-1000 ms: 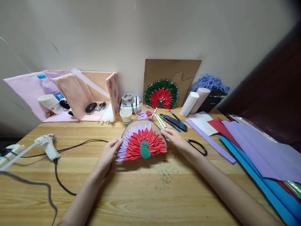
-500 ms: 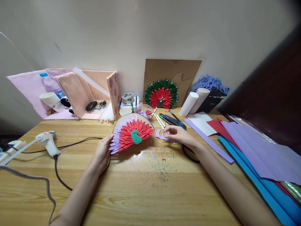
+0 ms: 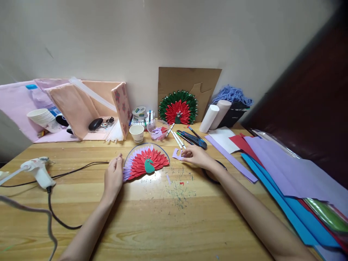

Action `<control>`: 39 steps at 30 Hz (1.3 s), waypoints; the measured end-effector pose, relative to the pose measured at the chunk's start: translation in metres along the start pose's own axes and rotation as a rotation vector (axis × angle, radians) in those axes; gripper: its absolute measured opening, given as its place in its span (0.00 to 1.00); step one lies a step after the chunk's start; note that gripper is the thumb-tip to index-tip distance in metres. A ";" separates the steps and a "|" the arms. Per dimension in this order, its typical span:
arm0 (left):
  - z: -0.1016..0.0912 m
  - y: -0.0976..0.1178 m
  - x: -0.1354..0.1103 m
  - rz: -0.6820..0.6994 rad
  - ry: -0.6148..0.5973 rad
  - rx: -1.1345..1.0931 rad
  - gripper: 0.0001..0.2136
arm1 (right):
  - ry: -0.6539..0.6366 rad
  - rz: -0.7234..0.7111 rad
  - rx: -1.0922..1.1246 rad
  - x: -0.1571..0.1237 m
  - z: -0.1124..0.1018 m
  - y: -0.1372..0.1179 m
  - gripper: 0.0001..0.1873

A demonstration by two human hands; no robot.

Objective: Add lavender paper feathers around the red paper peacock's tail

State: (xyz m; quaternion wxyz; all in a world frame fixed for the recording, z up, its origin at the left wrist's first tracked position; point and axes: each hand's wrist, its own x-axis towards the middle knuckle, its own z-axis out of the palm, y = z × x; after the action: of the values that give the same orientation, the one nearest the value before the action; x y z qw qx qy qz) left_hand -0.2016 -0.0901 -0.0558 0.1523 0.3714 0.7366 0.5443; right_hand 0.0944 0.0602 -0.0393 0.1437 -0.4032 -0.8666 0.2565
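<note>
A paper peacock (image 3: 145,163) - a fan of red petals ringed with lilac ones, with a green bird body at its middle - lies flat on the wooden counter (image 3: 174,224), just in front of a paper cup (image 3: 136,133) and a clear bowl of paper scraps (image 3: 157,131).

The left hand (image 3: 113,178) comes up from the lower left on a nearly straight forearm and rests on the counter on its little-finger edge. Its fingers (image 3: 117,164) are stretched out together and point away from the body. They lie right against the fan's left rim and close on nothing.

The right arm reaches in from the lower right, with the right hand (image 3: 198,158) palm down and low over the counter to the right of the fan. Its fingers (image 3: 186,153) are pinched on a small lilac paper cutout (image 3: 177,154), which sits just beside the fan's right edge. Under the wrist shows a black scissor handle (image 3: 214,178).

A glue gun (image 3: 38,170) lies far to the left, its black cord (image 3: 81,167) running towards the left hand. Markers (image 3: 176,139) and a blue utility knife (image 3: 193,138) lie behind the right hand. A finished green-and-red peacock (image 3: 178,108) leans on a cardboard sheet (image 3: 190,81) at the wall, and sheets of coloured paper (image 3: 282,163) are spread along the right side.
</note>
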 end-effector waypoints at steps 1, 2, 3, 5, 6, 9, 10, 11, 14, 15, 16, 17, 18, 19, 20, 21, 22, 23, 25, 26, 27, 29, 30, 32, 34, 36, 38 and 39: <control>0.002 0.006 -0.004 0.142 0.054 0.112 0.16 | 0.039 -0.048 -0.094 -0.001 0.004 -0.005 0.06; 0.006 0.013 -0.008 0.265 0.091 0.204 0.16 | 0.094 -0.069 -0.164 -0.002 0.009 -0.009 0.03; 0.012 0.022 -0.014 0.344 0.075 0.254 0.16 | 0.131 -0.082 -0.219 -0.004 0.012 -0.013 0.02; 0.030 0.042 -0.027 0.387 -0.134 0.272 0.14 | 0.183 -0.094 -0.278 -0.006 0.018 -0.018 0.03; 0.041 0.053 -0.033 0.361 -0.264 0.284 0.13 | 0.201 -0.093 -0.284 -0.008 0.020 -0.019 0.03; 0.083 0.079 -0.047 0.286 -0.625 0.411 0.18 | 0.266 -0.070 -0.192 -0.016 0.021 -0.020 0.03; 0.097 0.085 -0.050 0.262 -0.702 0.452 0.19 | 0.281 -0.057 -0.126 -0.019 0.020 -0.019 0.03; 0.111 0.089 -0.051 0.256 -0.710 0.493 0.19 | 0.296 -0.043 -0.057 -0.024 0.018 -0.017 0.03; 0.145 0.095 -0.049 0.338 -0.483 0.656 0.17 | 0.367 0.039 0.073 -0.039 0.009 -0.006 0.04; 0.154 0.095 -0.048 0.364 -0.432 0.703 0.17 | 0.397 0.083 0.081 -0.044 0.006 0.000 0.04; 0.162 0.094 -0.046 0.377 -0.418 0.741 0.18 | 0.418 0.131 0.082 -0.049 0.002 0.007 0.05; 0.168 0.093 -0.045 0.383 -0.439 0.763 0.18 | 0.427 0.182 0.082 -0.053 -0.002 0.015 0.05; 0.172 0.093 -0.043 0.381 -0.479 0.774 0.16 | 0.422 0.234 0.085 -0.057 -0.006 0.023 0.06; 0.175 0.093 -0.041 0.376 -0.523 0.776 0.14 | 0.407 0.282 0.087 -0.061 -0.010 0.030 0.06; 0.175 0.094 -0.037 0.368 -0.559 0.771 0.12 | 0.390 0.324 0.085 -0.064 -0.013 0.036 0.07; 0.174 0.096 -0.032 0.357 -0.583 0.762 0.11 | 0.371 0.353 0.079 -0.066 -0.016 0.040 0.08; 0.170 0.100 -0.025 0.344 -0.590 0.750 0.10 | 0.354 0.368 0.066 -0.068 -0.018 0.043 0.09; 0.164 0.105 -0.016 0.310 -0.577 0.740 0.10 | 0.337 0.370 0.044 -0.069 -0.020 0.044 0.09; 0.150 0.117 0.009 0.268 -0.489 0.690 0.09 | 0.301 0.378 -0.014 -0.071 -0.021 0.042 0.11; 0.142 0.124 0.024 0.250 -0.393 0.680 0.09 | 0.282 0.389 -0.045 -0.072 -0.022 0.040 0.12; 0.135 0.129 0.038 0.252 -0.275 0.683 0.09 | 0.263 0.405 -0.077 -0.073 -0.022 0.038 0.12; 0.125 0.138 0.062 0.233 -0.129 0.703 0.12 | 0.234 0.446 -0.126 -0.075 -0.022 0.033 0.11; 0.123 0.140 0.069 0.221 -0.089 0.717 0.16 | 0.224 0.458 -0.133 -0.076 -0.023 0.032 0.11; 0.126 0.142 0.070 0.273 0.007 0.717 0.22 | 0.206 0.457 -0.109 -0.078 -0.024 0.030 0.12; 0.136 0.140 0.056 0.447 0.048 0.649 0.21 | 0.185 0.445 -0.071 -0.079 -0.026 0.030 0.14; 0.152 0.135 0.032 0.661 -0.193 0.527 0.13 | 0.168 0.443 -0.101 -0.080 -0.026 0.029 0.14; 0.169 0.126 0.006 0.782 -0.508 0.480 0.08 | 0.164 0.454 -0.175 -0.079 -0.025 0.027 0.12; 0.177 0.121 -0.005 0.833 -0.644 0.474 0.07 | 0.166 0.453 -0.200 -0.079 -0.026 0.027 0.11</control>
State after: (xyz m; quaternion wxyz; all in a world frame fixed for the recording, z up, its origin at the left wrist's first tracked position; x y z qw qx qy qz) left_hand -0.0409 0.0447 -0.0097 0.0546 0.8010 0.5465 0.2380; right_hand 0.1734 0.0220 -0.0367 0.1126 -0.6190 -0.7604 0.1610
